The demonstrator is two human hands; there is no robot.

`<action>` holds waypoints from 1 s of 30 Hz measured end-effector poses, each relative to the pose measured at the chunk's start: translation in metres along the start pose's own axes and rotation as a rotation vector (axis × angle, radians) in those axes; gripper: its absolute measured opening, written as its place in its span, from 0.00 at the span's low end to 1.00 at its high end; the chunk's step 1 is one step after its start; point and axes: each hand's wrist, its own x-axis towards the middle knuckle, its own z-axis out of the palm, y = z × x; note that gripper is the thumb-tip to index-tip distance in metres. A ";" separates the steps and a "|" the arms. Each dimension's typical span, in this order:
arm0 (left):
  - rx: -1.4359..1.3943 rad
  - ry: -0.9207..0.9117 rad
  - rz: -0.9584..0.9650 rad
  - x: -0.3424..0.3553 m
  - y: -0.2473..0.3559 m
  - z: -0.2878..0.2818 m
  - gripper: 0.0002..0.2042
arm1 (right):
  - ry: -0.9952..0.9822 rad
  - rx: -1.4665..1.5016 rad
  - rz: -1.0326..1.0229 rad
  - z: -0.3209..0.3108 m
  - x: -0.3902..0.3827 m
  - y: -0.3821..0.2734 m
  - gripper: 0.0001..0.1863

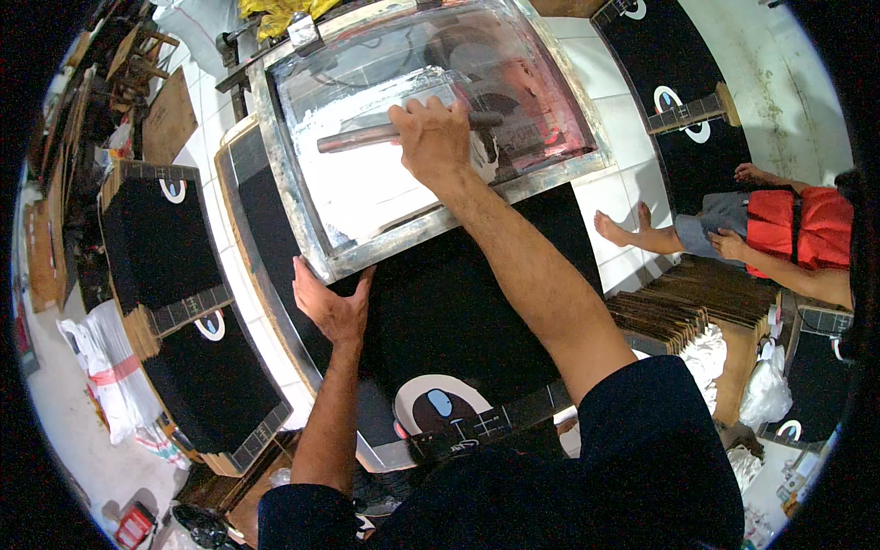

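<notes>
A screen printing frame [275,174] with a pale, worn border lies tilted over a black fabric panel [440,302]. White ink [353,188] covers the left part of its mesh, and red stains mark the right side. My right hand [433,142] is closed around the long bar of a squeegee [353,137], which rests across the mesh at the edge of the white ink. At the frame's near left corner, my left hand [332,307] grips the border between thumb and fingers. Closer to me, the black panel bears a printed eye shape [442,403] in white, dark and blue.
Stacks of black printed panels stand at left [165,252] and far right [687,82]. To the right, a person in red and grey [779,225] is beside layered boards [678,298]. White sacks [110,367] lie at left. A metal clamp [304,32] holds the frame's far edge.
</notes>
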 end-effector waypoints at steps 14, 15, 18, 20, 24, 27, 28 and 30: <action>0.081 -0.035 0.018 -0.002 -0.011 0.005 0.62 | -0.147 -0.035 -0.012 -0.025 -0.051 -0.045 0.10; 0.067 -0.029 0.024 -0.002 -0.011 0.004 0.62 | -0.077 -0.031 -0.032 -0.023 -0.046 -0.042 0.11; 0.060 -0.007 0.048 -0.002 -0.011 0.003 0.61 | -0.104 -0.024 -0.114 -0.019 -0.032 -0.031 0.12; 0.072 -0.043 0.024 -0.002 -0.010 0.002 0.61 | -0.138 -0.028 -0.162 -0.015 -0.015 -0.024 0.14; 0.042 -0.041 0.024 -0.001 -0.010 0.001 0.62 | -0.059 -0.078 -0.218 0.005 0.047 -0.013 0.17; 0.040 -0.045 0.019 -0.001 -0.010 0.001 0.61 | 0.007 -0.092 -0.264 0.029 0.091 -0.007 0.20; 0.044 -0.058 0.013 -0.001 -0.010 0.001 0.62 | 0.017 -0.093 -0.277 0.035 0.097 -0.005 0.20; 0.047 -0.078 -0.010 -0.002 -0.010 0.002 0.62 | -0.007 -0.102 -0.276 0.039 0.087 -0.002 0.18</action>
